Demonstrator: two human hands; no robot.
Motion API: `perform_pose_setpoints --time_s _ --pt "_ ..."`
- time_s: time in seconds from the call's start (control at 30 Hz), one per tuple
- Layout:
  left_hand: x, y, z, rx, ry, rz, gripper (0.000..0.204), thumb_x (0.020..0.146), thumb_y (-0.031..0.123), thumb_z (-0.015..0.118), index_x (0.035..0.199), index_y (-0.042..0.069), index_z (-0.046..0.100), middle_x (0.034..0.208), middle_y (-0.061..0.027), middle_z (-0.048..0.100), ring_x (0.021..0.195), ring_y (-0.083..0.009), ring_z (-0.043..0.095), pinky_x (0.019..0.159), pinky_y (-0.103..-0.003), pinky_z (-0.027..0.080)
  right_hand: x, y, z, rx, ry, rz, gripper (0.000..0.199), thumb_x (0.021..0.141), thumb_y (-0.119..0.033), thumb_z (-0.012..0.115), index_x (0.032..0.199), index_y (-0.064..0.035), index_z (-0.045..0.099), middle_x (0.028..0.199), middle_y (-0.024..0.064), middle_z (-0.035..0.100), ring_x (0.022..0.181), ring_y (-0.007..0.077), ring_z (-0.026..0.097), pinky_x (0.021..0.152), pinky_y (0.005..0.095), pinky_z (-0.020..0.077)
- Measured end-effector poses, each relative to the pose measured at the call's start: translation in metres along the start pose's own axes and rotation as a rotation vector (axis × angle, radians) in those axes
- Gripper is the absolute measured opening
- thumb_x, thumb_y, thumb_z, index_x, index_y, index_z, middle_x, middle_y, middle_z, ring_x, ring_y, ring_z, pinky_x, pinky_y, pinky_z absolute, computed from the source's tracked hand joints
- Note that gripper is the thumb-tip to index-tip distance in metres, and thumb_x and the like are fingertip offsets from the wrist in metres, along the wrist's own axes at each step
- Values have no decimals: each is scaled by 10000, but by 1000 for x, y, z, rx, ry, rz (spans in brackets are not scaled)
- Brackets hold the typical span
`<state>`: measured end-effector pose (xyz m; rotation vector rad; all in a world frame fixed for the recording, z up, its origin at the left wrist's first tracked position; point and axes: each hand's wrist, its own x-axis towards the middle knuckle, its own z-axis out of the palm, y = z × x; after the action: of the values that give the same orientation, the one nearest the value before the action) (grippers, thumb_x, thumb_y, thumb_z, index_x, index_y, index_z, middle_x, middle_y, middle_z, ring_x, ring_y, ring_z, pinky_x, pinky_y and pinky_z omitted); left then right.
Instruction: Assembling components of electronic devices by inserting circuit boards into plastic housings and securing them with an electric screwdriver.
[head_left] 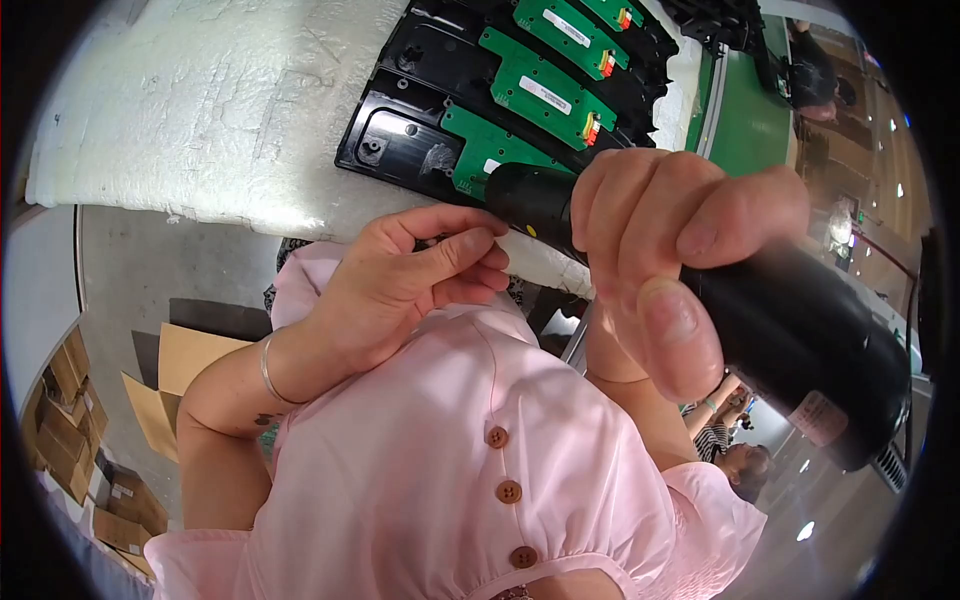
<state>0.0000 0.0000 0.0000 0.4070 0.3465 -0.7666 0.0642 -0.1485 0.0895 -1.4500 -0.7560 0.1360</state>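
Right hand [655, 235]: fingers and thumb wrapped firmly around a black cylindrical tool [800, 325], held above the near edge of the white-covered worktop [200, 120]. Left hand [395, 285]: fingers curled, thumb drawn toward the index finger beside the tool's narrow end; contents cannot be determined. Beyond, black panels [400, 138] bearing green circuit boards [500, 140] lie in a row.
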Motion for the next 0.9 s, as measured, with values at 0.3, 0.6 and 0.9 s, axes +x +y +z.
perform_pose_setpoints --time_s 0.3,0.6,0.9 --pt "-2 7 7 -83 31 68 156 862 108 567 989 20 581 892 -68 619 803 -140 602 731 -243 495 14 -25 -19 299 -33 -201 316 619 27 541 900 -84 446 508 -92 487 470 40 492 468 138 383" --pt "5 1 5 -156 -64 29 178 867 163 571 970 20 594 853 -54 609 762 -111 582 681 -224 488 -2 -70 -22 184 73 127 271 567 19 667 734 -114 500 541 -40 568 459 34 529 517 146 482" --pt "4 10 8 -67 -83 -14 158 901 160 508 953 20 559 814 -38 587 719 -76 554 657 -197 469 0 -73 -27 166 -39 107 272 586 5 679 645 -133 453 544 -28 574 471 40 537 515 149 487"
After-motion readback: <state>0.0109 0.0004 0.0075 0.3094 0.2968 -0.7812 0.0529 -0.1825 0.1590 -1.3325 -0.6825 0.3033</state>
